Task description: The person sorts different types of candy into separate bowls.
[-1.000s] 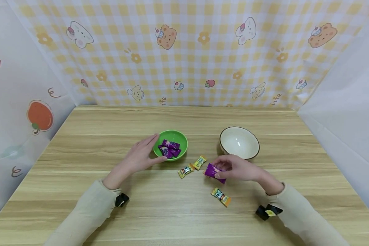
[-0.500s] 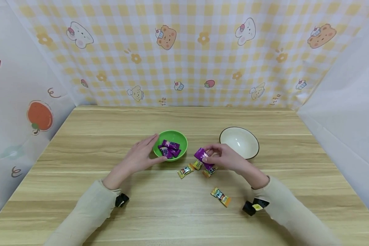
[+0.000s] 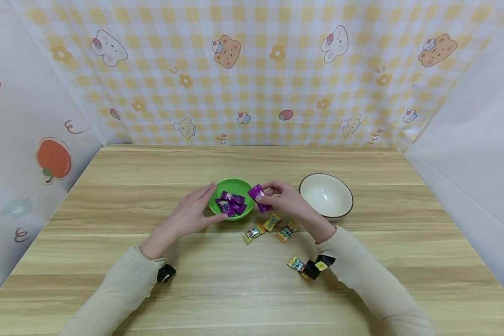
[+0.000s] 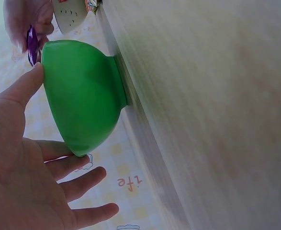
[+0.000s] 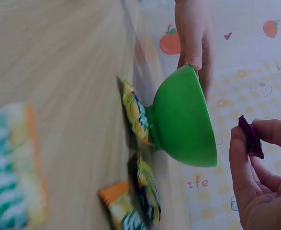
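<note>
My right hand (image 3: 289, 199) pinches a purple-wrapped candy (image 3: 256, 192) between thumb and fingers, right beside the rim of a green bowl (image 3: 236, 184). In the right wrist view this candy (image 5: 250, 137) is raised level with the bowl's mouth. Several purple candies (image 3: 233, 198) lie inside the bowl. My left hand (image 3: 188, 213) spans the bowl's near left side. Seen from the left wrist, its thumb touches the rim on one side and its forefinger the other, with the remaining fingers spread and fairly straight. The bowl stands upright on the table.
Yellow-wrapped candies (image 3: 253, 233) lie in a loose group in front of the green bowl. Another yellow candy (image 3: 296, 262), nearer me, is partly covered by the right wrist camera (image 3: 312, 269). A white bowl with a dark rim (image 3: 325, 195) stands on the right of the wooden table (image 3: 172, 163).
My right hand has lifted the purple candy and carried it left and away from me to the green bowl, uncovering a yellow candy beneath. My left hand has stayed at the bowl.
</note>
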